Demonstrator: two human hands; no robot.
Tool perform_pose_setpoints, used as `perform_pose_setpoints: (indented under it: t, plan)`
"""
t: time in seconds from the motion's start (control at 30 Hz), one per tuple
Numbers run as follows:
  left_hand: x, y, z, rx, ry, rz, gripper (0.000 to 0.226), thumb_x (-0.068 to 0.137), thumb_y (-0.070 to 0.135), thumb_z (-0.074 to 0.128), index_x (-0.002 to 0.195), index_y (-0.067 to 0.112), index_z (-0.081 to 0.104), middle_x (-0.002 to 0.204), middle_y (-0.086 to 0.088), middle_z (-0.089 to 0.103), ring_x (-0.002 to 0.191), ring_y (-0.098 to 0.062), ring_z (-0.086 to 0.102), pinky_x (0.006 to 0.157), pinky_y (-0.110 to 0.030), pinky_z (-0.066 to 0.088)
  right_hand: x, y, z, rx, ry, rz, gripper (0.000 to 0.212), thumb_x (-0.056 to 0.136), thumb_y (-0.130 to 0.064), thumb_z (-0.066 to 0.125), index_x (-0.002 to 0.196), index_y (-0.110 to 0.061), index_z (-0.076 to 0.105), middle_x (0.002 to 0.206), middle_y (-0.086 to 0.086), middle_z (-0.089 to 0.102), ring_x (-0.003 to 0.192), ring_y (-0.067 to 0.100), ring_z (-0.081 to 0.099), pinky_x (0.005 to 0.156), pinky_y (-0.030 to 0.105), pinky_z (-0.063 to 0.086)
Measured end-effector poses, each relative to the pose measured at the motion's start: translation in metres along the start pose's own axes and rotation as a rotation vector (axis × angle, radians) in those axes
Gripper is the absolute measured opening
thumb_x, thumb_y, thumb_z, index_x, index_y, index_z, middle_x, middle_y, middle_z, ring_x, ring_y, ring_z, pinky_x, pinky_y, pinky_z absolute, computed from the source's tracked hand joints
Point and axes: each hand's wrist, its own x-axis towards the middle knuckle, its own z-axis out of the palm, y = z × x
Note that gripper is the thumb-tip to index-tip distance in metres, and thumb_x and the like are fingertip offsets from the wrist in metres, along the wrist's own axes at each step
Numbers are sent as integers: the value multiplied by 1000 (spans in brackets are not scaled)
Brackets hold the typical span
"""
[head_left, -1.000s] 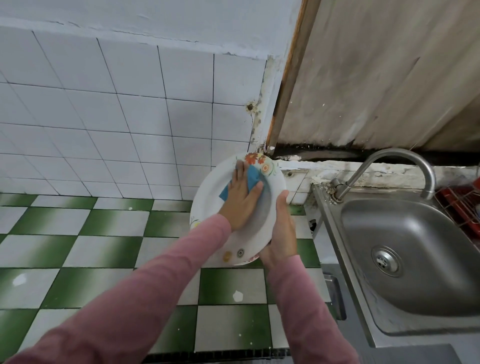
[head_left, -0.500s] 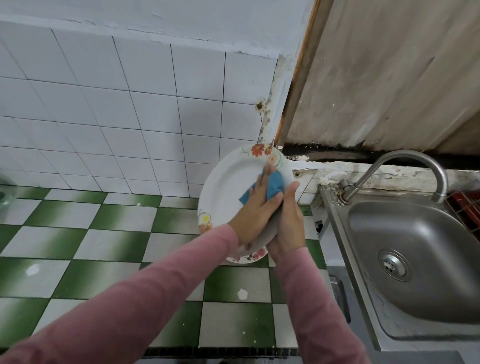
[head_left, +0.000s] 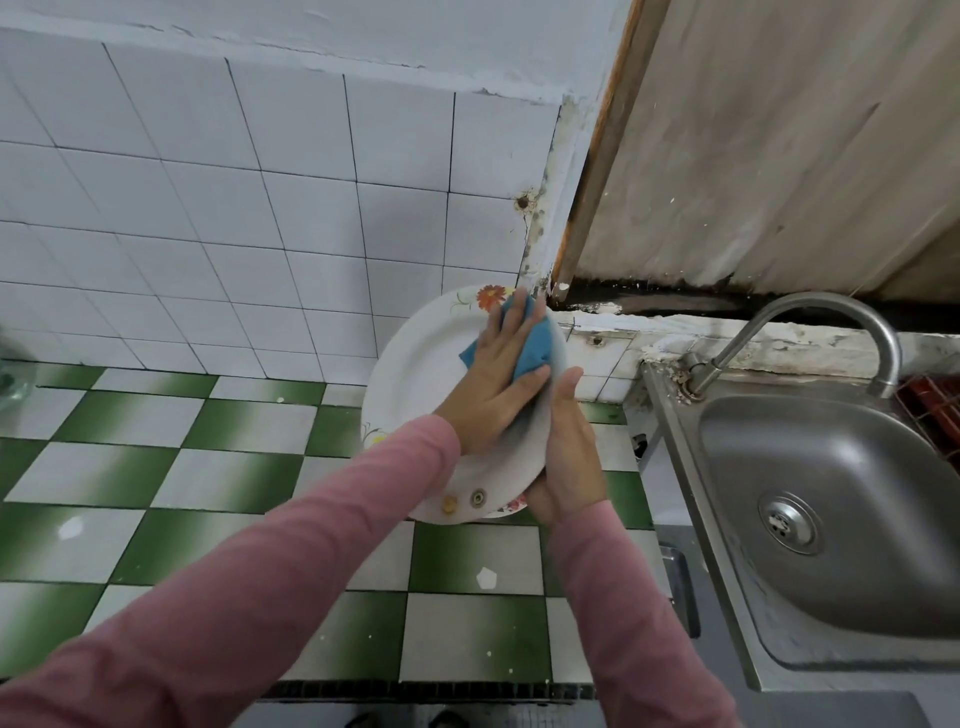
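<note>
A white plate (head_left: 415, 374) with flower prints on its rim is held tilted above the green-and-white tiled counter. My right hand (head_left: 569, 457) grips its right edge, thumb up along the rim. My left hand (head_left: 498, 379) lies flat on the plate's face with straight fingers, pressing a blue cloth (head_left: 535, 345) against the upper right part of the plate. Most of the cloth is hidden under my fingers. Both arms wear pink sleeves.
A steel sink (head_left: 831, 499) with a curved tap (head_left: 810, 332) sits to the right. A red rack (head_left: 935, 400) shows at the far right edge. A white tiled wall stands behind the checked counter (head_left: 234, 467). A glass object (head_left: 10, 374) peeks in at the left edge.
My left hand slid the blue cloth across the plate toward the right, then up toward its top rim. The plate stayed in my right hand's grip. The view shifted slightly.
</note>
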Motion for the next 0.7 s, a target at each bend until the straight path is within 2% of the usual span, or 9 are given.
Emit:
perform_pose_setpoints:
  t: [0.17, 0.3, 0.4, 0.5, 0.6, 0.7]
  plan:
    - [1, 8, 4, 63, -94, 13, 65, 98, 42, 35, 150, 37, -3, 158, 19, -22, 146, -12, -26, 118, -38, -16, 0, 4, -4, 45, 1, -2, 61, 92, -56, 46, 140, -19, 54, 134, 14, 63, 126, 31, 59, 111, 55, 40]
    - [7, -19, -6, 186, -22, 1, 73, 92, 61, 29, 151, 36, -5, 158, 17, -22, 146, -15, -26, 119, -39, -14, -2, 3, -6, 45, 22, 18, 62, 91, -52, 51, 141, -15, 53, 132, 15, 64, 122, 32, 62, 108, 55, 44]
    - [8, -47, -15, 331, 32, -166, 72, 94, 61, 28, 147, 35, -15, 158, 9, -27, 142, -18, -32, 120, -45, -14, -5, -1, -9, 88, 21, 23, 66, 91, -52, 47, 142, -9, 51, 132, 16, 64, 122, 32, 62, 102, 49, 50]
    - [-15, -63, -15, 520, -41, -296, 70, 99, 59, 23, 148, 31, -19, 158, 6, -28, 141, -18, -33, 120, -45, -13, 0, -8, -17, 157, 2, -16, 69, 94, -55, 43, 145, -9, 47, 138, 17, 59, 127, 34, 58, 102, 50, 51]
    - [-53, -45, 9, 411, -176, -220, 76, 86, 70, 12, 149, 34, -13, 158, 11, -23, 148, -15, -22, 120, -34, -15, 7, -12, -21, 243, 18, 26, 70, 94, -60, 39, 140, -10, 53, 131, 18, 64, 118, 33, 64, 92, 46, 57]
    - [-64, -9, 33, 130, -220, -161, 64, 99, 55, 26, 150, 38, -9, 158, 17, -20, 146, -7, -22, 118, -27, -14, 8, -2, -16, 269, 25, 69, 66, 94, -62, 38, 128, -11, 63, 120, 17, 69, 107, 33, 68, 95, 49, 55]
